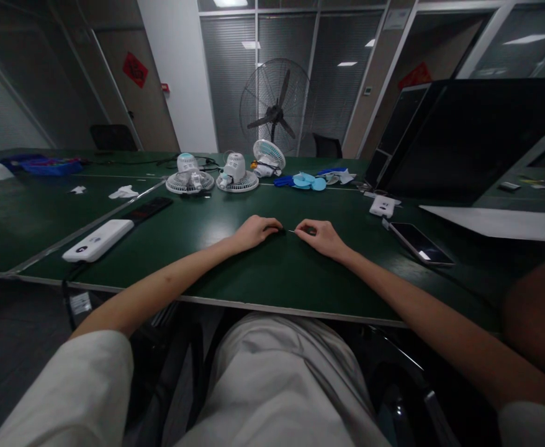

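My right hand [321, 238] rests low over the green table [235, 273], its thumb and fingertips pinched together. From that pinch a short, thin, pale pin-like piece [292, 231] points to the left; its exact kind is too small to tell. Just across a small gap, my left hand [257, 232] lies on the table with its fingers bent and closed towards the thumb. Something small and dark may be at its fingertips, but I cannot make it out. The two hands face each other and do not touch.
Beyond my hands stand white fan parts [238, 174] and light-blue fan blades [308, 181]. A white power bank [99, 240] lies left; a phone [420, 243] and a small white device [382, 206] lie right. A large black screen [468, 136] and a person's blurred arm [540, 310] are at right.
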### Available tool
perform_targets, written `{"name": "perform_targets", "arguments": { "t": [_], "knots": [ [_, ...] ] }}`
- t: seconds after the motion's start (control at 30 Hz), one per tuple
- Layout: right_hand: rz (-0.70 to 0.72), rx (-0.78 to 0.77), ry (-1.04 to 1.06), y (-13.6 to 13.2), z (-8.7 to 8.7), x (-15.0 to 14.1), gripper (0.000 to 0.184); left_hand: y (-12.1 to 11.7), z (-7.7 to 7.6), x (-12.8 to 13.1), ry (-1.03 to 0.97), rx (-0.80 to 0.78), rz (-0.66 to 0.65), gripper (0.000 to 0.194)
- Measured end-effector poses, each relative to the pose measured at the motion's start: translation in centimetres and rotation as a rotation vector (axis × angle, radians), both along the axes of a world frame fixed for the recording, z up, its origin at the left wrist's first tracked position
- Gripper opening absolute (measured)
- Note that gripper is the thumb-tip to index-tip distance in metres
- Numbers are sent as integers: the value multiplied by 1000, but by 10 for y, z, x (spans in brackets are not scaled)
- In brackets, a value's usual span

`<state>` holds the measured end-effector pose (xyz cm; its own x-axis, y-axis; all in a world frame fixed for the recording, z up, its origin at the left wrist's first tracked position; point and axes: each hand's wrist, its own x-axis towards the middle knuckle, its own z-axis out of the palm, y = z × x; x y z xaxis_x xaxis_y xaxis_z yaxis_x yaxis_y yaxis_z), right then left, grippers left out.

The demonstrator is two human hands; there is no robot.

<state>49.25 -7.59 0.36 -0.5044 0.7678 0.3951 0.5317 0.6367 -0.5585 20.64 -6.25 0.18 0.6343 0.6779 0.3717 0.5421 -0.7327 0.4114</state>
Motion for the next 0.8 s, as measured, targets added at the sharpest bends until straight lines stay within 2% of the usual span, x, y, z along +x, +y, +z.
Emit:
{"name": "perform_targets", "arguments": {
  "t": [0.13, 0.37, 0.53, 0.8],
  "knots": [
    [-3, 4, 7, -3, 2, -2, 22, -5, -2, 6, -1, 1, 18, 29],
    [13, 20, 0, -7, 5, -4, 21, 2, -5, 4, -3, -7, -23, 34],
    [38, 24, -30, -3, 2, -2, 20, 5, -6, 4, -51, -88, -46, 28],
    [79, 51, -66, -6, 5, -2, 21, -1, -2, 7, -58, -164, -88, 33]
  ]
}}
